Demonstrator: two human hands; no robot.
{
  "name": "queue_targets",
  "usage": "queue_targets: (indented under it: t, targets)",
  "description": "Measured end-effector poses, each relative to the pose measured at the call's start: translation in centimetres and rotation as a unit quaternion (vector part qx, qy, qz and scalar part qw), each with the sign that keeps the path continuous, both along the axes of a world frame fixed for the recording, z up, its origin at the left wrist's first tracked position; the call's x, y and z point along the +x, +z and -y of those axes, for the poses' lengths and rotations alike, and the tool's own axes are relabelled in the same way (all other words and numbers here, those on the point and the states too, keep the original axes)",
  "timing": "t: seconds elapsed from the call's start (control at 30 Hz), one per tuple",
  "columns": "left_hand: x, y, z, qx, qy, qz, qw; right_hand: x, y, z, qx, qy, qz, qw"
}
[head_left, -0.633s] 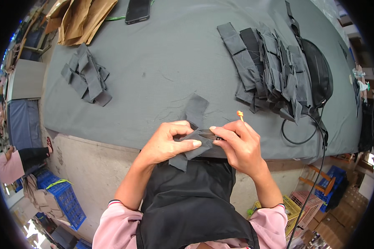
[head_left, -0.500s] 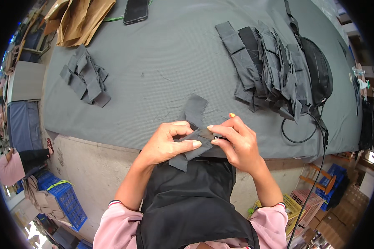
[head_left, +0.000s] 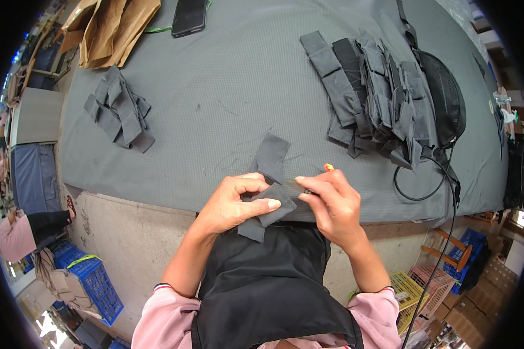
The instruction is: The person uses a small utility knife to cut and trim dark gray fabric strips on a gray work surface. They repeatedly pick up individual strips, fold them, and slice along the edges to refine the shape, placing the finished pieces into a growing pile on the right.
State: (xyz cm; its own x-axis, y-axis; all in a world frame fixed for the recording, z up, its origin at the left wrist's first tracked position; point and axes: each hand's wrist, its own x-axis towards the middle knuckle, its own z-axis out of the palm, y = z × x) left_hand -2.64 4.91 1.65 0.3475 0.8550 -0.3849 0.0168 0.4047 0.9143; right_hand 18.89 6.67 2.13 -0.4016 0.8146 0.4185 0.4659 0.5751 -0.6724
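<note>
Just over the table's near edge, my left hand (head_left: 234,202) pinches a folded dark grey fabric strip (head_left: 272,156) between thumb and fingers. One end of the strip lies on the table beyond the hand; another piece hangs toward the apron. To its right, my right hand (head_left: 339,205) is closed, thumb against fingertips, on a small tool (head_left: 329,167) whose orange end shows above the knuckles. The fingers cover most of that tool, so its kind is unclear. A small gap separates the right fingertips from the fabric. Loose threads lie on the table around the strip.
A pile of grey fabric strips (head_left: 375,87) lies at the right, beside a black pouch (head_left: 442,96) with a cable (head_left: 416,199). A smaller strip pile (head_left: 121,110) is at left. Farther back are a brown paper bag (head_left: 113,32) and a phone (head_left: 189,16). Crates stand on the floor.
My right hand has drawn slightly right and away from the fabric, opening a gap. The left hand keeps its hold, and the folded flap of the strip is now more fully visible.
</note>
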Motion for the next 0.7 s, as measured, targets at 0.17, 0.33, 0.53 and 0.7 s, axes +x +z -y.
queue_targets:
  t: [0.17,0.33,0.53,0.7]
  targets:
    - [1.5,-0.3,0.5,0.01,0.109,0.037,0.993,-0.8,1.5,2.8,-0.076,-0.067,-0.061,0.993]
    - [2.7,-0.9,0.7,-0.043,0.151,0.065,0.985,-1.9,0.3,3.0,-0.144,-0.058,-0.06,0.986]
    - [2.8,-0.4,0.8,-0.097,0.145,0.136,0.975,-2.9,-0.6,0.2,-0.29,-0.127,-0.216,0.923]
    - [2.5,-0.9,0.9,-0.064,0.09,0.102,0.989,-4.0,-2.6,-1.9,-0.483,-0.044,-0.313,0.817]
